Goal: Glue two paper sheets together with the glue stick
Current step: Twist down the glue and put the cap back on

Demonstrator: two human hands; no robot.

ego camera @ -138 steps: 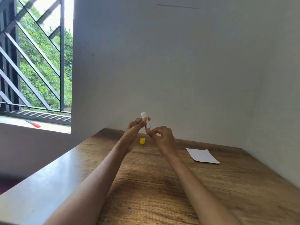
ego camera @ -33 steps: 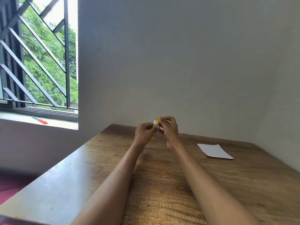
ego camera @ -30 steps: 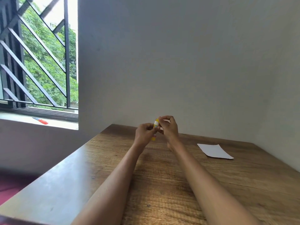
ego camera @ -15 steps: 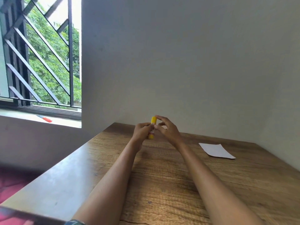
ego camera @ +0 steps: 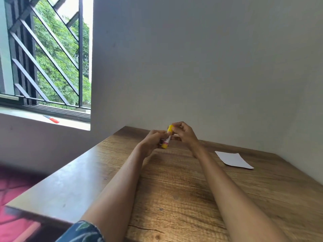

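A small glue stick with a yellow cap on top and a yellow base is held upright above the far middle of the wooden table. My left hand grips its lower body. My right hand pinches the yellow cap at the top. White paper lies flat on the table at the far right, well apart from both hands; I cannot tell how many sheets it is.
Grey walls close off the table at the back and right. A barred window is at the left, with a red-handled tool on its sill. The table's left edge drops to a red floor.
The yellow cap that lay on the table earlier now sits on top of the glue stick. Both hands stay together on the stick. The view has shifted slightly.
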